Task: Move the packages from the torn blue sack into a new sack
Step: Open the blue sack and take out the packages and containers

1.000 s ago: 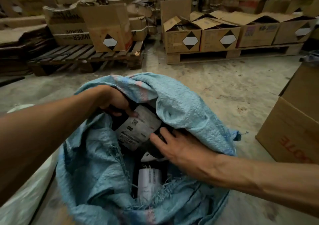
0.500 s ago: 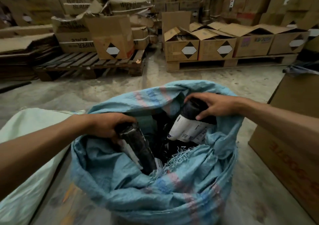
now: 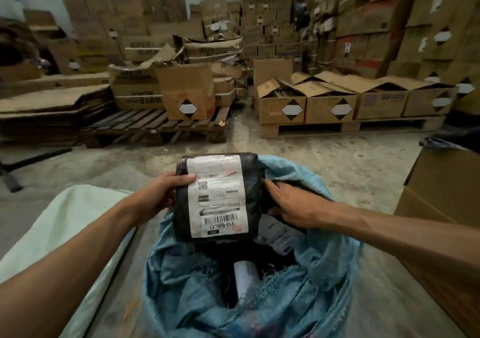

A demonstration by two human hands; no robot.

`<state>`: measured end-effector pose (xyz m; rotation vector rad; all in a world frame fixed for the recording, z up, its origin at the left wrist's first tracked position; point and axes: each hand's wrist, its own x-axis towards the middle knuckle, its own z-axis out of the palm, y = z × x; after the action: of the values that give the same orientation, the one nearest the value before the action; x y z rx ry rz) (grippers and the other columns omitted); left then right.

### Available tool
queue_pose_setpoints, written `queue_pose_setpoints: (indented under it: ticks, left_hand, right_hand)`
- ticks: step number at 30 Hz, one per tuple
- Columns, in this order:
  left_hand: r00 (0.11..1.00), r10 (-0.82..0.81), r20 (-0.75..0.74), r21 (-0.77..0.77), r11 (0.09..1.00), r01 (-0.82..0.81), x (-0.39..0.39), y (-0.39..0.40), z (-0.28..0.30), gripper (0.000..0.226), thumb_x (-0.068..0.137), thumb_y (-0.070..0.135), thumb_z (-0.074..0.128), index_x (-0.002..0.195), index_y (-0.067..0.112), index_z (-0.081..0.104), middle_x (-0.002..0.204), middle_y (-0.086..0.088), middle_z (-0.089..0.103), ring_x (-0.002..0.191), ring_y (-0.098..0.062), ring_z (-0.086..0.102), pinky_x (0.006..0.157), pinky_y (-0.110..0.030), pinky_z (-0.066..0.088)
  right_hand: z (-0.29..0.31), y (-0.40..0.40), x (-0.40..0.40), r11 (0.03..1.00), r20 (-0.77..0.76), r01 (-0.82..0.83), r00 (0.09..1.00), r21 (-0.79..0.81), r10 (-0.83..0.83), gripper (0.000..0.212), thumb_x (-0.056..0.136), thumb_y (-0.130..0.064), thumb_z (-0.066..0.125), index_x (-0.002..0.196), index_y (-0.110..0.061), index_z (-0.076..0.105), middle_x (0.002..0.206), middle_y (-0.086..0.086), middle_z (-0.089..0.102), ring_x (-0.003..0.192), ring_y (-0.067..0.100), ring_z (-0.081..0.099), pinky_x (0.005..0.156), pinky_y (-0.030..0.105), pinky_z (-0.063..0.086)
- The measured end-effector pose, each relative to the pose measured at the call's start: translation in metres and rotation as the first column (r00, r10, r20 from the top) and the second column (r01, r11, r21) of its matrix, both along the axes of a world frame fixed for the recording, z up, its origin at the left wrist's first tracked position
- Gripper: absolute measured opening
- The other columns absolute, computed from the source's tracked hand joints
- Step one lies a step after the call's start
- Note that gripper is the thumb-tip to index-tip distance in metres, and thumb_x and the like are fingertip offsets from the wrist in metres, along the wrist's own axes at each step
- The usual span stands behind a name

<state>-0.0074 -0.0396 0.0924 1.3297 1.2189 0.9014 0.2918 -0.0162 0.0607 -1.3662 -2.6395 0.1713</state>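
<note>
The torn blue sack (image 3: 324,272) stands open in front of me, its frayed rim facing up. My left hand (image 3: 158,195) grips the left edge of a black package with a white shipping label (image 3: 218,197) and holds it upright over the sack's mouth. My right hand (image 3: 288,205) reaches into the sack to the right of that package, fingers stretched over dark packages there. More labelled packages (image 3: 278,236) and a white roll-shaped package (image 3: 246,278) lie inside. A pale new sack (image 3: 65,221) lies on the floor at the left.
A brown cardboard box (image 3: 441,195) stands close on the right. Two wooden pallets (image 3: 155,124) (image 3: 337,127) carry open cartons across the concrete floor ahead. Flattened cardboard (image 3: 52,109) is piled at the far left, with tall box stacks behind.
Half a second ago each hand held a package at the sack's mouth. Now my left hand holds a large labelled package raised above the sack, and my right hand is back inside.
</note>
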Motion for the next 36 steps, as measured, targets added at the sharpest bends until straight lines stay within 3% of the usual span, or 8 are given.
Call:
queue_pose_setpoints:
  ticks: [3,6,9,12,19,24,30,36]
  left_hand:
    - [0.988,0.13,0.08,0.092,0.986,-0.137,-0.003,-0.008,0.012,0.057,0.066,0.049,0.073,0.111,0.013,0.068,0.112,-0.013,0.071,0.114,-0.04,0.06,0.104,-0.051,0.039]
    - [0.942,0.271,0.197,0.116,0.948,-0.297,-0.007,-0.017,0.02,0.023,0.087,0.038,0.06,0.096,0.019,0.068,0.091,-0.004,0.073,0.089,-0.027,0.063,0.073,-0.034,0.043]
    - [0.895,0.334,0.295,0.086,0.924,-0.373,-0.021,-0.027,0.025,0.023,0.089,0.04,0.057,0.099,0.021,0.067,0.101,-0.006,0.071,0.088,-0.023,0.064,0.072,-0.031,0.047]
    - [0.867,0.347,0.356,0.035,0.923,-0.384,-0.034,-0.04,0.027,0.031,0.086,0.039,0.057,0.103,0.016,0.071,0.106,-0.011,0.074,0.099,-0.031,0.068,0.096,-0.045,0.05]
    - [0.964,0.135,0.23,-0.166,0.981,-0.098,-0.059,-0.077,0.014,0.032,0.09,0.032,0.057,0.098,0.005,0.07,0.095,-0.016,0.074,0.071,-0.029,0.071,0.082,-0.041,0.054]
    - [0.988,-0.024,0.153,-0.372,0.925,0.08,-0.048,-0.119,-0.03,0.028,0.087,0.021,0.057,0.078,0.004,0.077,0.082,-0.014,0.075,0.066,-0.024,0.073,0.058,-0.028,0.059]
    - [0.943,-0.184,0.276,-0.55,0.775,0.313,-0.059,-0.163,-0.092,0.073,0.033,0.016,0.096,0.101,0.001,0.076,0.113,-0.021,0.069,0.096,-0.031,0.071,0.071,-0.038,0.06]
    - [0.945,-0.228,0.235,-0.663,0.674,0.327,-0.062,-0.201,-0.126,0.073,0.031,0.011,0.097,0.1,0.002,0.076,0.112,-0.022,0.069,0.095,-0.032,0.071,0.079,-0.043,0.06]
  right_hand:
    - [0.017,-0.007,-0.012,0.962,-0.245,0.152,0.947,-0.226,-0.207,0.05,0.092,-0.02,0.064,0.131,-0.016,0.034,0.119,0.011,0.06,0.107,0.028,0.06,0.09,0.04,0.049]
    - [0.035,-0.015,-0.029,0.766,-0.557,0.217,0.572,-0.605,-0.602,0.032,0.095,-0.016,0.061,0.122,-0.015,0.044,0.114,0.012,0.061,0.104,0.029,0.062,0.089,0.044,0.054]
    - [0.049,-0.028,-0.053,0.67,-0.626,0.047,0.315,-0.741,-0.714,0.012,0.1,-0.008,0.051,0.111,-0.011,0.054,0.103,0.017,0.065,0.088,0.03,0.064,0.093,0.053,0.05]
    - [0.064,-0.038,-0.059,0.697,-0.635,0.021,0.391,-0.717,-0.666,0.017,0.101,-0.011,0.049,0.116,-0.012,0.058,0.11,0.018,0.068,0.096,0.034,0.067,0.09,0.049,0.053]
    - [0.049,-0.11,-0.048,0.677,-0.458,0.167,0.619,-0.717,-0.638,0.032,0.099,-0.018,0.054,0.13,-0.018,0.046,0.117,0.015,0.063,0.089,0.026,0.066,0.059,0.031,0.058]
    - [0.005,-0.165,-0.031,0.587,-0.381,0.19,0.598,-0.787,-0.705,0.03,0.098,-0.021,0.057,0.126,-0.02,0.047,0.114,0.01,0.064,0.087,0.02,0.065,0.069,0.034,0.055]
    - [-0.045,-0.206,0.005,0.429,-0.301,0.053,0.636,-0.902,-0.711,0.035,0.096,-0.019,0.059,0.127,-0.019,0.044,0.121,0.017,0.061,0.105,0.033,0.062,0.093,0.058,0.048]
    - [-0.091,-0.227,0.016,0.3,-0.214,-0.004,0.711,-0.954,-0.67,0.034,0.096,-0.017,0.058,0.127,-0.018,0.044,0.125,0.017,0.06,0.11,0.028,0.061,0.096,0.058,0.046]
